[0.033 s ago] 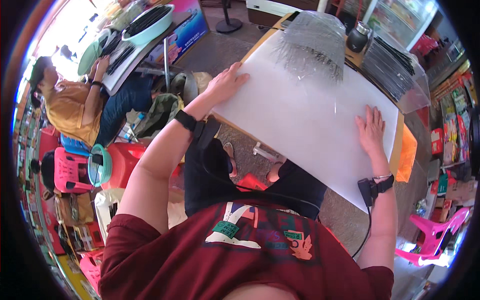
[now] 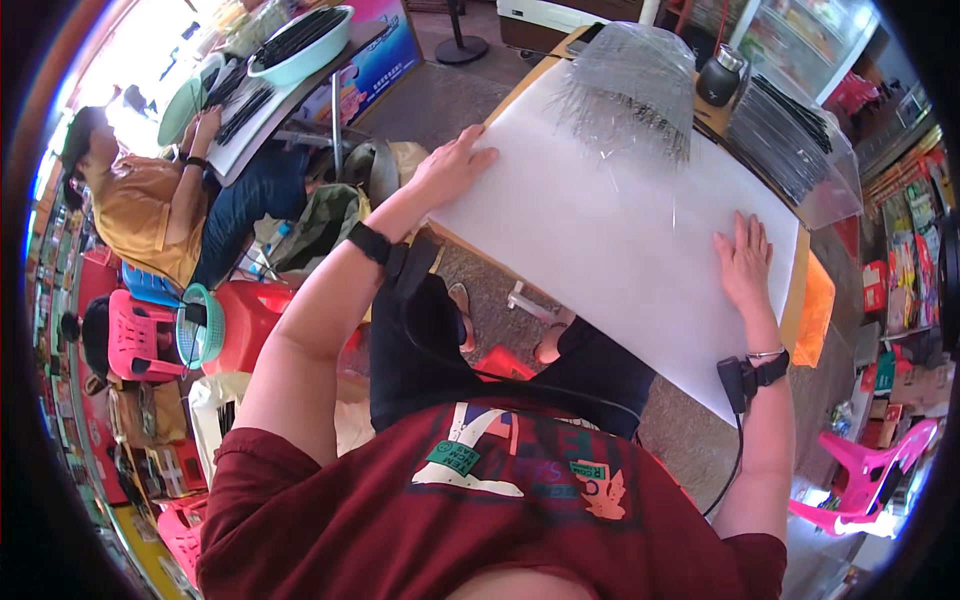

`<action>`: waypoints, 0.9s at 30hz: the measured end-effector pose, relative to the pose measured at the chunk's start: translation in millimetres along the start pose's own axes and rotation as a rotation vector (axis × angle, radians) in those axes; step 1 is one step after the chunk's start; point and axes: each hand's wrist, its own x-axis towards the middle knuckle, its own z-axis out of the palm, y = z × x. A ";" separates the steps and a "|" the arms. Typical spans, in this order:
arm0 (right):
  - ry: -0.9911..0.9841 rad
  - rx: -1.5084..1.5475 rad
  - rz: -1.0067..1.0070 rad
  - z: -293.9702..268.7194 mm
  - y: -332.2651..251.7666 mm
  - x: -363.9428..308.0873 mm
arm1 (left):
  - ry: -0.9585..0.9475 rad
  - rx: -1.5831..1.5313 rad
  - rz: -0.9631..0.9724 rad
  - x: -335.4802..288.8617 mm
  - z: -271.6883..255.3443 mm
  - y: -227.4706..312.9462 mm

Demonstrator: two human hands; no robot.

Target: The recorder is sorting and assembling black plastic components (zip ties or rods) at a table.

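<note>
A large white sheet [image 2: 600, 240] covers the wooden-edged table in front of me. Along its left edge rests my left hand [image 2: 453, 168], open, thumb and fingers apart, holding nothing. My right hand [image 2: 745, 265] lies open on the sheet's right part, its fingers stretched out flat. Toward the far edge, between and beyond both hands, a clear plastic bag [image 2: 640, 65] lies on the sheet with many thin metallic-looking wires [image 2: 625, 120] in and around it. Black devices on straps sit on both of my wrists.
A dark bottle [image 2: 721, 77] and a clear bag of black sticks [image 2: 785, 140] stand at the far right. An orange container [image 2: 815, 310] is beside the table. On the left, a person in a yellow shirt [image 2: 150, 215] works at another table with a basin [image 2: 300, 50]. A pink chair [image 2: 870, 475] stands lower right.
</note>
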 end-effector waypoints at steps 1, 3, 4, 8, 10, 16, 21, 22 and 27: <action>0.002 -0.004 0.026 0.9 1.9 -1.7 | 0.001 -0.004 -0.006 -6.6 -0.1 -7.2; 0.030 -0.018 0.016 2.6 0.7 -0.4 | 0.102 -0.026 0.026 -22.0 0.9 -22.3; 0.063 -0.028 0.007 0.3 0.1 -0.2 | 0.098 -0.038 0.036 -30.4 2.1 -24.3; 0.188 0.261 -0.380 -38.7 -82.0 -6.7 | 0.224 -0.100 0.109 -53.2 7.5 -27.3; 0.217 0.324 -0.615 -48.5 -130.6 -0.2 | 0.268 -0.112 0.140 -54.9 14.1 -27.1; 0.382 0.059 -0.973 -31.6 -211.0 63.0 | 0.353 -0.088 0.077 -55.1 21.6 -25.7; 0.319 -0.002 -0.924 -13.7 -243.9 134.3 | 0.357 -0.127 0.050 -58.3 22.0 -22.9; 0.272 0.041 -0.910 -8.2 -241.6 146.0 | 0.369 -0.128 0.092 -58.3 21.9 -20.4; 0.055 0.013 -0.749 -5.1 -221.6 169.9 | 0.391 -0.146 0.139 -58.5 24.8 -22.1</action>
